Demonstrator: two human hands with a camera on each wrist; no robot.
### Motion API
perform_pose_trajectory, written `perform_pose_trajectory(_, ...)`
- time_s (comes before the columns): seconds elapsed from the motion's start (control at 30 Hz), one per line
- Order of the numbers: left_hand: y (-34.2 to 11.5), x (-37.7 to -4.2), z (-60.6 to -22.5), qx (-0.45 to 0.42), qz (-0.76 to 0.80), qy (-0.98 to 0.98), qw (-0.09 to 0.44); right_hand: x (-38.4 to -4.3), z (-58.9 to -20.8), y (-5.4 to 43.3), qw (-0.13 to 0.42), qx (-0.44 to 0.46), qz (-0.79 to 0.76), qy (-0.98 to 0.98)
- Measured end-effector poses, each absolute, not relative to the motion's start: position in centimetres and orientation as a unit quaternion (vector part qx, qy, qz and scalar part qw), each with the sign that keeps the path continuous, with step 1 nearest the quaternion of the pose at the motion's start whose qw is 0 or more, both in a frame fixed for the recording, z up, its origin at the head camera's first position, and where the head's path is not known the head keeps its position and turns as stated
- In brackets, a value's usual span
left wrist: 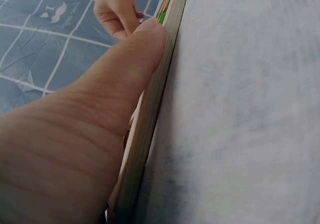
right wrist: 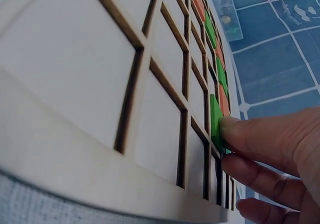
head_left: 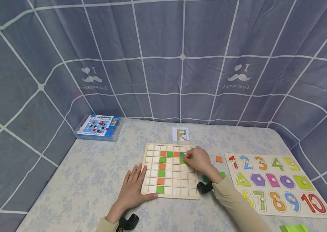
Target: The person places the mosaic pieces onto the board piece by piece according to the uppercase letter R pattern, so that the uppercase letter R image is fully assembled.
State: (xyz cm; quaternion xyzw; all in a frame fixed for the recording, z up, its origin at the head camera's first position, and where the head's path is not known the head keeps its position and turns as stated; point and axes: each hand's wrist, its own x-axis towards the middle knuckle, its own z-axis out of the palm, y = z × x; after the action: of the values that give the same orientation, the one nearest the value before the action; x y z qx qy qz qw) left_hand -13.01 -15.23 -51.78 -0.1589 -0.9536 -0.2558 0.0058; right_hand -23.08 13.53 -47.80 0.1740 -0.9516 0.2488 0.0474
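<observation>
A wooden grid board (head_left: 170, 196) lies on the table, with orange and green tiles set in a column and along an upper row. My right hand (head_left: 199, 158) is over its upper right part, thumb and forefinger pinching a green square tile (right wrist: 215, 121). That tile stands slightly raised and tilted at its cell in the right wrist view. At the board's lower left corner rests my left hand (head_left: 133, 187), fingers extended along the left side and thumb on the front edge. The left wrist view shows this thumb (left wrist: 145, 44) against the wooden rim.
Behind the board lies a small pattern card (head_left: 180, 133). To the right are a loose orange tile (head_left: 219, 159), green pieces (head_left: 222, 174) partly under the right forearm, and a number-and-shape puzzle board (head_left: 256, 170). A blue box (head_left: 98, 128) sits back left; a green object (head_left: 294, 228) is front right.
</observation>
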Motion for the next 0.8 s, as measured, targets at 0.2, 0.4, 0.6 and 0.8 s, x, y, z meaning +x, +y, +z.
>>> perform_pose_trajectory(0.2, -15.1, -13.0, -51.5, -0.155, -0.254, -0.955, 0.001, -23.0, -47.7, 13.6, 0.029, 0.172, 0.271, -0.946)
perform_pose_trajectory(0.4, -15.1, -12.9, -51.5, -0.155, -0.253, -0.955, -0.001, -22.7, -47.9, 13.8, 0.008, 0.173, 0.288, -0.942)
perform_pose_trajectory(0.6, -15.1, -13.0, -51.7, -0.153, -0.252, -0.956, -0.007, -22.4, -48.1, 14.3, 0.008, 0.18, 0.315, -0.932)
perform_pose_trajectory(0.8, -15.2, -13.0, -51.7, -0.153, -0.258, -0.954, -0.009, -21.3, -47.7, 15.2, 0.028, 0.198, 0.321, -0.926)
